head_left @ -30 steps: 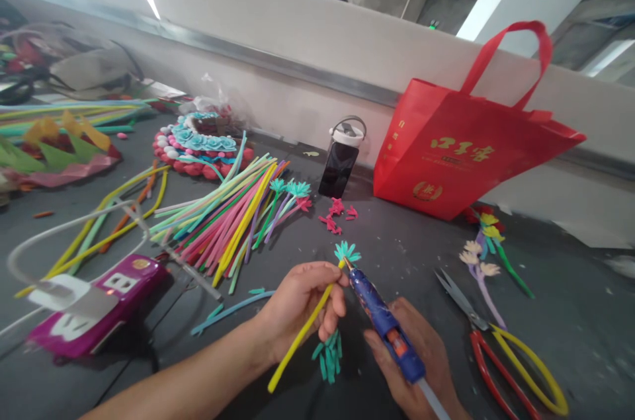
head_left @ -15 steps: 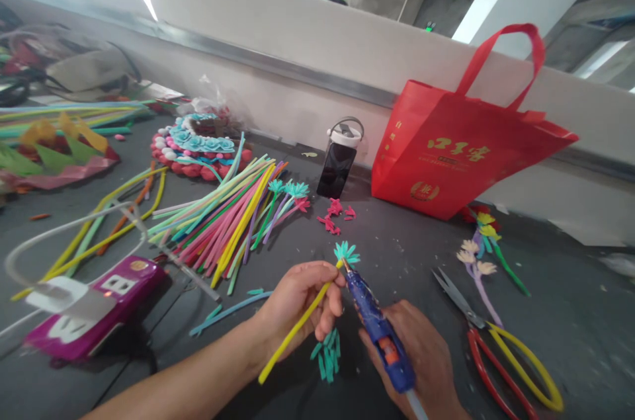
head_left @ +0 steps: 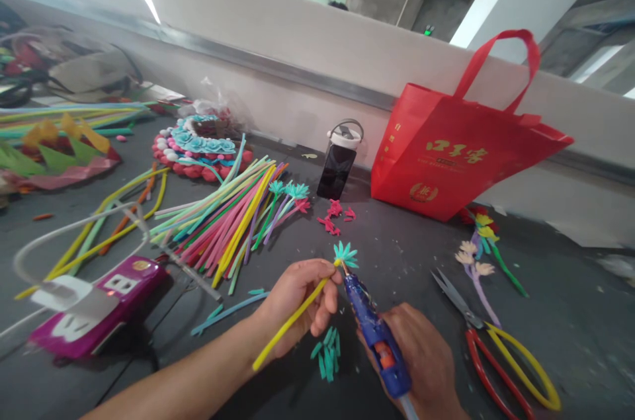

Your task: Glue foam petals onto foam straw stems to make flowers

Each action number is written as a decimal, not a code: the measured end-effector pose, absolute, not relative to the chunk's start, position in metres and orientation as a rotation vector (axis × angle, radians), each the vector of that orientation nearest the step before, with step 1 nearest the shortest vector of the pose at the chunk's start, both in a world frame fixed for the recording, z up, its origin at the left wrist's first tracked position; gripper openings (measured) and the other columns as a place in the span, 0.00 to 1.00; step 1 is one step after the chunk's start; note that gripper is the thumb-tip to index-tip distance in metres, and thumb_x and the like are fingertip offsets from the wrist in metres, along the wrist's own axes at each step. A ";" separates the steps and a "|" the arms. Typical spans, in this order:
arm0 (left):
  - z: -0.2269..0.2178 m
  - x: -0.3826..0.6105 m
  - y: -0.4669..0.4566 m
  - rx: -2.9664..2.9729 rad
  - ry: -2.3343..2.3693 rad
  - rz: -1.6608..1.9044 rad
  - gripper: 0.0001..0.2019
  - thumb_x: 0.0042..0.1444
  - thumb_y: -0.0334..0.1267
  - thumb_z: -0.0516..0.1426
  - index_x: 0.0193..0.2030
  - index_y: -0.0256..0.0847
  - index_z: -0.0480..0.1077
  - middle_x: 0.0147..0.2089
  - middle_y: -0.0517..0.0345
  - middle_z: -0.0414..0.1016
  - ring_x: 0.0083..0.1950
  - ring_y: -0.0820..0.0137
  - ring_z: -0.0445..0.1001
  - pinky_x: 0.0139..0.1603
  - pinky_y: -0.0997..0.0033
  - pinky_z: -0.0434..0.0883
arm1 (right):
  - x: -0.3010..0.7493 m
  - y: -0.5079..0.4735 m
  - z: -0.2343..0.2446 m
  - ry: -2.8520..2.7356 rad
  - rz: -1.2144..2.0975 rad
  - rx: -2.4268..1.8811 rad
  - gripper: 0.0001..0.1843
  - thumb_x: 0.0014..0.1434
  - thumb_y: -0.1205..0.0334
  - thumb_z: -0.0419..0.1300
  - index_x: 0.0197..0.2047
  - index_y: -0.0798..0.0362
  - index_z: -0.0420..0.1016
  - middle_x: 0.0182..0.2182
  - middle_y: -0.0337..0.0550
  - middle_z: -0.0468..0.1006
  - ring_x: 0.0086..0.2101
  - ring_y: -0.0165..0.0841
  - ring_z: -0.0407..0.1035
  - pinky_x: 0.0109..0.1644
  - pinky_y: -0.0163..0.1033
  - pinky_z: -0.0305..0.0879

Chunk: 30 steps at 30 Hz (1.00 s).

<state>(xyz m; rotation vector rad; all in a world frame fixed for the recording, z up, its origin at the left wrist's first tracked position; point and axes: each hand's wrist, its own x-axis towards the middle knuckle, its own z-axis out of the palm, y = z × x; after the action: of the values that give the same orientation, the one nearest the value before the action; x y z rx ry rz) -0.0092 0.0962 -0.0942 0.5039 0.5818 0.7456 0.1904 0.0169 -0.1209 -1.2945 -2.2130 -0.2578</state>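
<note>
My left hand (head_left: 297, 301) pinches a yellow pipe-cleaner stem (head_left: 285, 326) near its top, where a small teal flower head (head_left: 345, 252) sits. My right hand (head_left: 421, 360) grips a blue glue gun (head_left: 376, 335), whose tip touches the stem just under the teal flower. Several loose teal petal pieces (head_left: 327, 351) lie on the dark table between my hands.
Red-and-yellow scissors (head_left: 496, 340) lie at the right, finished flowers (head_left: 479, 254) beyond them. A red tote bag (head_left: 461, 149) and a bottle (head_left: 340, 159) stand at the back wall. A bundle of coloured stems (head_left: 228, 215), a purple power strip (head_left: 94, 304) and a flower wreath (head_left: 198, 145) lie left.
The stem's lower end has swung left and the glue gun has slid slightly down and left; its tip stays at the flower's base.
</note>
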 end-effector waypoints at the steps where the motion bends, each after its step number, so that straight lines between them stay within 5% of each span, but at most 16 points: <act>1: -0.094 -0.009 0.096 0.505 0.583 0.748 0.09 0.55 0.36 0.54 0.30 0.33 0.71 0.15 0.59 0.70 0.09 0.75 0.62 0.08 0.80 0.59 | 0.190 0.017 -0.120 -2.211 -0.266 -1.293 0.04 0.62 0.63 0.51 0.35 0.50 0.64 0.25 0.40 0.67 0.27 0.35 0.61 0.33 0.41 0.55; 6: -0.094 -0.010 0.096 0.508 0.585 0.759 0.09 0.54 0.36 0.54 0.29 0.34 0.71 0.15 0.59 0.70 0.09 0.76 0.61 0.08 0.80 0.58 | 0.186 0.020 -0.115 -2.149 -0.327 -1.219 0.05 0.60 0.67 0.55 0.32 0.50 0.63 0.22 0.37 0.67 0.25 0.33 0.61 0.31 0.39 0.58; 16: -0.097 -0.009 0.097 0.518 0.584 0.757 0.09 0.54 0.37 0.54 0.29 0.34 0.71 0.15 0.59 0.70 0.09 0.75 0.61 0.09 0.79 0.57 | 0.179 0.018 -0.102 -1.956 -0.149 -1.260 0.08 0.62 0.59 0.57 0.31 0.49 0.68 0.22 0.39 0.72 0.24 0.34 0.70 0.26 0.37 0.66; 22: -0.099 -0.010 0.097 0.530 0.598 0.770 0.09 0.55 0.38 0.55 0.30 0.34 0.71 0.15 0.59 0.70 0.09 0.76 0.61 0.09 0.79 0.57 | 0.193 0.009 -0.116 -1.831 -0.032 -1.303 0.11 0.62 0.53 0.60 0.43 0.51 0.73 0.32 0.46 0.80 0.30 0.39 0.77 0.33 0.42 0.76; 30: -0.101 -0.012 0.098 0.546 0.600 0.784 0.10 0.56 0.38 0.54 0.31 0.34 0.72 0.17 0.59 0.71 0.10 0.76 0.61 0.10 0.80 0.58 | 0.210 0.002 -0.144 -1.722 0.374 -1.253 0.11 0.62 0.57 0.60 0.46 0.52 0.75 0.34 0.45 0.83 0.33 0.40 0.79 0.33 0.40 0.79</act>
<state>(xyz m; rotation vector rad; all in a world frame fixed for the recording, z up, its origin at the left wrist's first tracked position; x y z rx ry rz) -0.0122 0.0978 -0.1008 0.5458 0.6000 0.7841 0.2104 0.0017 -0.1440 -1.2533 -1.7216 0.3736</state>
